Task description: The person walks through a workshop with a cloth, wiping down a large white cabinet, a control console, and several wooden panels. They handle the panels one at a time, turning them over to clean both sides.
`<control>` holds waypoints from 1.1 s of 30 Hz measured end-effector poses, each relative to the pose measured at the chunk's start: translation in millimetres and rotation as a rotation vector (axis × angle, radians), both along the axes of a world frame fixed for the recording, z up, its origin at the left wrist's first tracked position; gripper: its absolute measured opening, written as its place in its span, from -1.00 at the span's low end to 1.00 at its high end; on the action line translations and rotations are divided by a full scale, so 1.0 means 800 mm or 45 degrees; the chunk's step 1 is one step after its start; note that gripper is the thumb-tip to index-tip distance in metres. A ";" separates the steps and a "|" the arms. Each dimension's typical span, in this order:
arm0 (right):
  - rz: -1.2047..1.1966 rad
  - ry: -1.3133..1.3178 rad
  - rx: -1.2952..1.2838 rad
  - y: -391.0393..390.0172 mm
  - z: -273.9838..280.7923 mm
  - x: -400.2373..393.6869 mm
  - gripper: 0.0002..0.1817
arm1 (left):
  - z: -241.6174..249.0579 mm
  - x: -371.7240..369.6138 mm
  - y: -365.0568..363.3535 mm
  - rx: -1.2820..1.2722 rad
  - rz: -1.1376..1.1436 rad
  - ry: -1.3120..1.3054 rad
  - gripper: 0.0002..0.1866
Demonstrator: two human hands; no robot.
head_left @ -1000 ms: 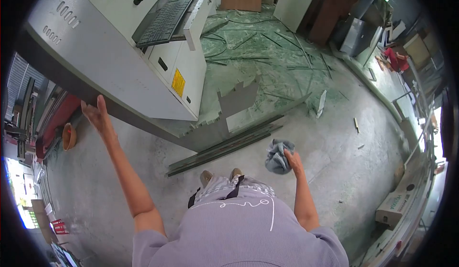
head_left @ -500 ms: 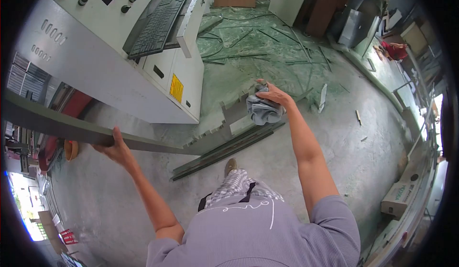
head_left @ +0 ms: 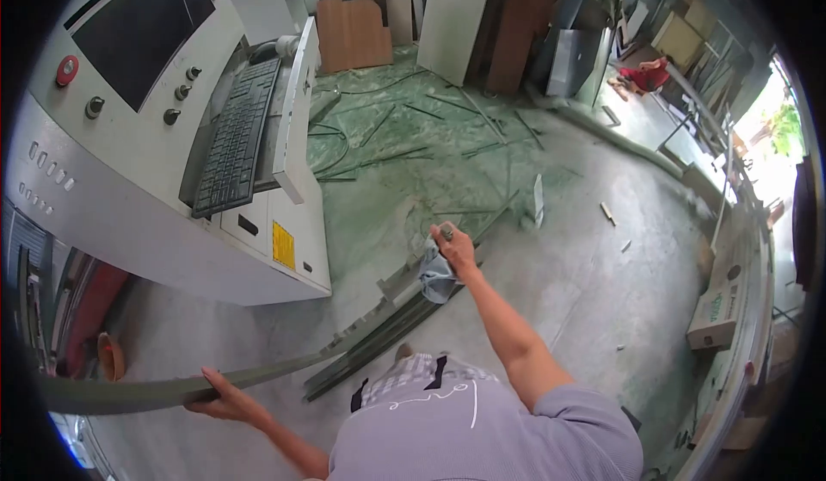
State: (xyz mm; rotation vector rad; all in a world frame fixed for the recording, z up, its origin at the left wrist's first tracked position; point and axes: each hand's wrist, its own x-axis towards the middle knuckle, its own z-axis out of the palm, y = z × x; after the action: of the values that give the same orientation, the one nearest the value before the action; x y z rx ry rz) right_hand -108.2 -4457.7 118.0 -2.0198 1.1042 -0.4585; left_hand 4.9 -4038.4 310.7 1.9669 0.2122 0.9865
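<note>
A long grey-green strip (head_left: 155, 392) with a notched far end runs from the left edge toward the centre. My left hand (head_left: 225, 397) grips it at the left, thumb on top and fingers underneath. My right hand (head_left: 454, 247) is closed on a crumpled grey-blue cloth (head_left: 438, 276) near the strip's notched end. How far the cloth touches the strip is hard to tell. Beneath them, dark long profiles (head_left: 370, 349) lie on the floor beside my foot.
A machine cabinet (head_left: 129, 214) with a keyboard (head_left: 238, 137) stands at the left. Green offcuts (head_left: 379, 126) litter the dusty floor ahead. At the far right back, a person in red (head_left: 647, 77) is low down. A cardboard box (head_left: 718, 309) lies at the right.
The view has turned right. My right hand and the cloth have moved lower and nearer. The strip's left part now sits lower in view, my left hand still on it.
</note>
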 end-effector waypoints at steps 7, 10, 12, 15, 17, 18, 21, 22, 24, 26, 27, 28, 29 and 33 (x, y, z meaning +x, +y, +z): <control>0.034 -0.066 -0.196 0.003 0.038 -0.018 -0.58 | 0.011 -0.034 -0.006 -0.086 -0.100 -0.078 -0.52; 0.045 -0.105 -0.306 -0.015 0.051 -0.024 -0.61 | 0.025 -0.035 -0.001 0.141 -0.103 -0.136 -0.51; 0.051 -0.188 -0.270 -0.039 0.062 -0.035 -0.63 | 0.055 -0.043 -0.050 -0.052 -0.031 -0.221 -0.51; 0.066 -0.123 -0.215 -0.091 0.086 -0.062 -0.59 | 0.107 -0.066 -0.111 -0.028 0.061 -0.328 -0.57; 0.142 -0.193 -0.157 -0.135 0.128 -0.082 -0.62 | 0.152 -0.087 -0.183 0.129 -0.037 -0.591 -0.42; 0.151 -0.192 -0.129 -0.157 0.142 -0.086 -0.62 | 0.167 -0.091 -0.207 0.159 -0.033 -0.587 -0.42; 0.136 -0.246 -0.067 -0.213 0.179 -0.114 -0.67 | 0.214 -0.113 -0.250 0.158 -0.035 -0.595 -0.59; 0.167 -0.251 -0.051 -0.233 0.193 -0.122 -0.67 | 0.229 -0.117 -0.262 0.127 -0.034 -0.596 -0.60; 0.184 -0.291 -0.009 -0.273 0.213 -0.144 -0.68 | 0.253 -0.122 -0.279 0.047 -0.034 -0.602 -0.63; 0.202 -0.341 -0.042 -0.311 0.218 -0.162 -0.70 | 0.268 -0.128 -0.293 -0.044 -0.047 -0.615 -0.65; 0.161 -0.317 -0.012 -0.328 0.227 -0.176 -0.71 | 0.276 -0.132 -0.305 -0.076 -0.068 -0.662 -0.68; 0.127 -0.288 0.025 -0.344 0.235 -0.190 -0.72 | 0.284 -0.136 -0.324 -0.101 -0.085 -0.705 -0.71; 0.090 -0.383 0.086 -0.360 0.241 -0.201 -0.75 | 0.288 -0.149 -0.368 -0.060 -0.108 -0.775 -0.74; -0.032 -0.404 -0.125 -0.424 0.244 -0.262 -0.78 | 0.298 -0.160 -0.430 -0.114 -0.334 -0.800 -0.67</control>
State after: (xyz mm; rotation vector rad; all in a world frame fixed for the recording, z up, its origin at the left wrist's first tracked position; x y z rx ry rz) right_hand -317.5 -4797.0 313.2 -1.9337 0.9271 -0.8286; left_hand -123.3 -4382.5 548.9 1.4698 -0.3391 1.3313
